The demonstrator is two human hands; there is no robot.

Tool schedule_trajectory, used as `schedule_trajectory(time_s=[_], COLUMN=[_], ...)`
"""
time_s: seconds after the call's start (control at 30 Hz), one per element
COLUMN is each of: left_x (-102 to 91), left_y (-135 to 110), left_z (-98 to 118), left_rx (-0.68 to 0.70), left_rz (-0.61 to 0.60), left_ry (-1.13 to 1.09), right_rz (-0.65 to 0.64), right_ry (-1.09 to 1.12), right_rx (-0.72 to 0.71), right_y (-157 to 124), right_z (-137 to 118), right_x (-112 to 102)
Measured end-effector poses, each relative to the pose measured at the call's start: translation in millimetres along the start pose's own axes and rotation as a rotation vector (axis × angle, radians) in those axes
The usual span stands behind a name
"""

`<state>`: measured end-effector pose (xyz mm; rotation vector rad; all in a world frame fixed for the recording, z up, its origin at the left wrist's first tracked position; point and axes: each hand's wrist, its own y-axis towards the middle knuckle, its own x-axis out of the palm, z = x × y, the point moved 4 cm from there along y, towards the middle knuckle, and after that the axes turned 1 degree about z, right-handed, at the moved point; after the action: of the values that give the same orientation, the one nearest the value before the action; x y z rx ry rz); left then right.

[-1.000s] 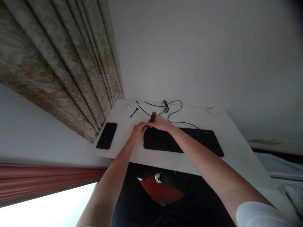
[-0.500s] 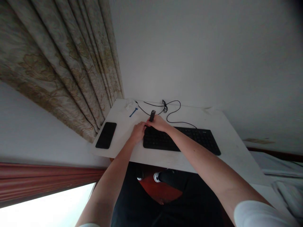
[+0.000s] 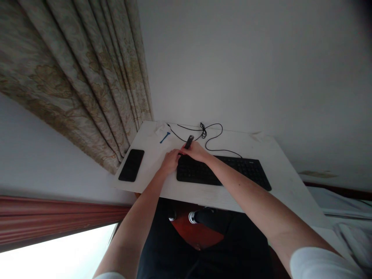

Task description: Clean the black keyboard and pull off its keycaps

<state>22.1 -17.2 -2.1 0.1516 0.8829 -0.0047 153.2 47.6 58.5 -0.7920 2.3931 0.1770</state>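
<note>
A black keyboard (image 3: 244,168) lies on the white table, its cable leading off the back edge. Over its upper left corner, my right hand (image 3: 196,151) is closed on a short black tool with a shiny metal end (image 3: 189,142), which points up and away from me. The tool's lower end is hidden in my fingers. My left hand (image 3: 171,161) lies beside the keyboard's left edge, its fingers drawn together and almost touching those of my right hand. What sits between the left fingertips is too small to make out.
A black phone (image 3: 131,165) lies at the table's left side. Farther back are a small blue tool (image 3: 165,137), crumpled white tissue (image 3: 161,127) and the coiled black cable (image 3: 203,131). The white table (image 3: 200,195) meets a wall behind and a patterned curtain (image 3: 116,77) at left.
The view has shifted very slightly. Both hands hold nearly the same place at the keyboard's corner, and the black tool in my right hand leans a little more to the right.
</note>
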Motion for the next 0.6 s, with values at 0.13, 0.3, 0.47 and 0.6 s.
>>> schedule_trajectory(time_s=[0.13, 0.3, 0.47, 0.6], left_x=[1.2, 2.8, 0.9, -0.7], left_y=[2, 2, 1, 2], left_z=[-3, -6, -4, -2], left_rx=[0.023, 0.033, 0.017, 0.029], left_rz=[0.012, 0.021, 0.005, -0.011], left_ry=[-0.059, -0.070, -0.049, -0.059], right_rz=[0.062, 0.161, 0.239, 0.284], right_ry=[-0.017, 0.064, 0.105, 0.237], right_rx=[0.134, 0.270, 0.270, 0.349], right_y=[0, -2, -1, -2], right_z=[2, 4, 6, 14], right_x=[2, 10, 19, 17])
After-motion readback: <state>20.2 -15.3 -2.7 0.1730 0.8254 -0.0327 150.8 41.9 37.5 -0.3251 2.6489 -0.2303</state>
